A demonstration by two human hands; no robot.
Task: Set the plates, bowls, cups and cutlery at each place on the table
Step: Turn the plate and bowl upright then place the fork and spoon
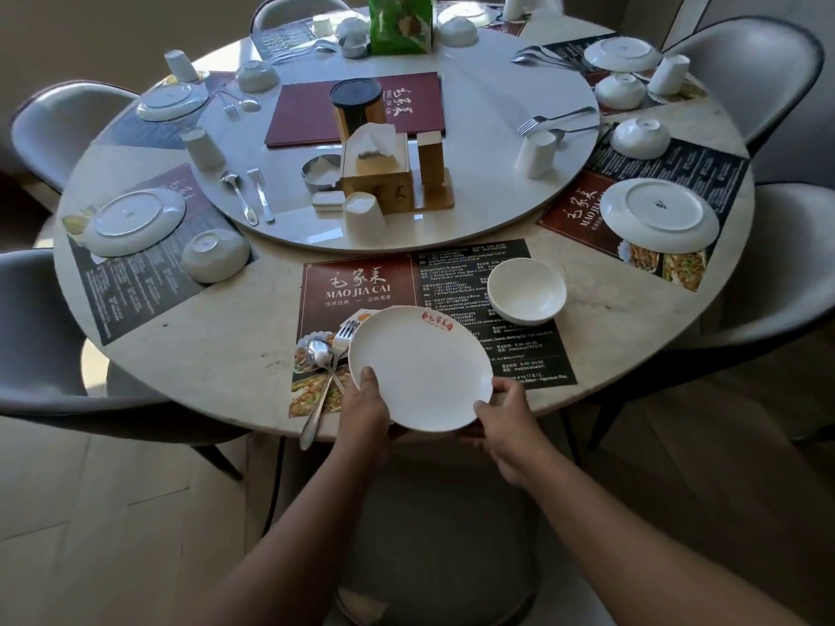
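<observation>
I hold a white plate [418,365] with a red logo, right side up, over the near paper placemat [361,286]. My left hand [363,406] grips its near-left rim, thumb on top. At the near-right rim my right hand [501,415] holds it the same way. A white bowl [526,291] stands upright on the mat's right part. A spoon [318,354] and a fork [343,336] lie crossed at the mat's left. An upside-down white cup [363,216] sits on the turntable edge beyond the mat.
Other places around the round table [226,350] have upside-down plates [659,214], bowls [214,255], cups [535,153] and cutlery. The turntable [488,83] carries a tissue box [377,169], a red menu and a green box. Grey chairs ring the table; one stands right below me.
</observation>
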